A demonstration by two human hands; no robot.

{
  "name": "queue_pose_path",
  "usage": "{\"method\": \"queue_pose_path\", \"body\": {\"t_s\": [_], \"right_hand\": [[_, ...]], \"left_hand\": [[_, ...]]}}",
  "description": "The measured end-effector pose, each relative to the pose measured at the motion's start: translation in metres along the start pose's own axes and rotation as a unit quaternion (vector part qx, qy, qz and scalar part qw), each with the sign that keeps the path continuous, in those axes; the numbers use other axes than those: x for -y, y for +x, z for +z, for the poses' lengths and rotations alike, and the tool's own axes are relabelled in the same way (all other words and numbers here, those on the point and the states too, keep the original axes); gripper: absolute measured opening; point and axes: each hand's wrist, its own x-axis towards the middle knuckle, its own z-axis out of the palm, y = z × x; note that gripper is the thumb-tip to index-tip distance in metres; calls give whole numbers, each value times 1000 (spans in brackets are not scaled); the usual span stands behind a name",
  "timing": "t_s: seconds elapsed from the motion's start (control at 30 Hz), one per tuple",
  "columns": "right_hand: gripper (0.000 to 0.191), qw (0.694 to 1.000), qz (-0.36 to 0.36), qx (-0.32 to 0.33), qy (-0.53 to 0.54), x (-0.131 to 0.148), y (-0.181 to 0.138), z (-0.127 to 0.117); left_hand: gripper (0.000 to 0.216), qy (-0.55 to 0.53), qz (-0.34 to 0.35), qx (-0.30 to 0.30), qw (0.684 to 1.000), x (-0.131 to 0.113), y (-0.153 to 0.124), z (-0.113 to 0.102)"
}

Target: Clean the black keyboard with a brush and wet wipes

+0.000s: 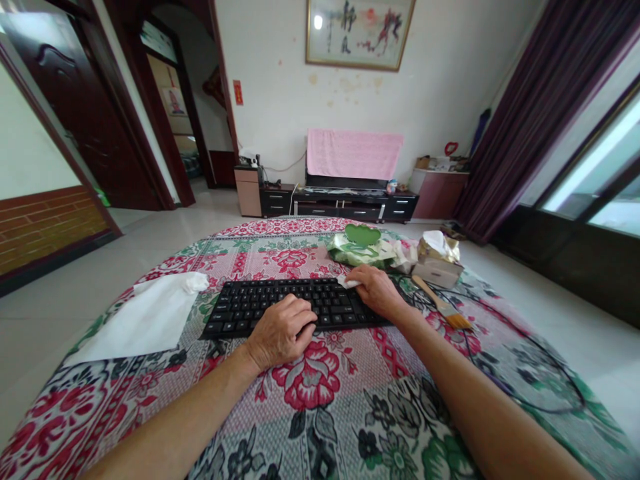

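A black keyboard (280, 303) lies on a table under a floral cloth (325, 400). My left hand (281, 332) rests on the keyboard's front edge with its fingers curled over the keys, holding it down. My right hand (376, 290) presses a small white wipe (347, 283) onto the keys at the keyboard's right end, fingers closed over it.
A white cloth (145, 319) lies left of the keyboard. Behind it are a green wet-wipe pack (357, 248), crumpled tissue and a tissue box (437, 265). A wooden-handled brush (443, 305) and a black cable (525, 353) lie to the right.
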Motion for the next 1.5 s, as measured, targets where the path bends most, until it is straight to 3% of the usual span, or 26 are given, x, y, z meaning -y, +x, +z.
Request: {"method": "queue_pose_path", "body": {"t_s": [0.3, 0.47, 0.7, 1.0, 1.2, 1.4, 1.5], "right_hand": [[45, 995, 43, 65, -56, -9, -4, -12], [40, 991, 96, 42, -82, -15, -6, -15], [40, 998, 28, 8, -52, -10, -3, -2], [34, 972, 172, 22, -161, -23, -11, -19], [37, 989, 98, 8, -109, -21, -8, -12], [35, 960, 236, 22, -147, -38, -16, -23], [37, 952, 271, -5, -142, -42, -16, -27]], "left_hand": [[13, -2, -1, -1, 1000, 0, 1, 0], [14, 0, -2, 3, 1000, 0, 1, 0], [14, 0, 1, 1, 1000, 0, 0, 0], [13, 1, 0, 4, 1000, 0, 0, 0], [12, 1, 0, 4, 1000, 1, 0, 0], [13, 2, 3, 2, 1000, 1, 0, 0], [13, 2, 1, -1, 1000, 0, 1, 0]]}}
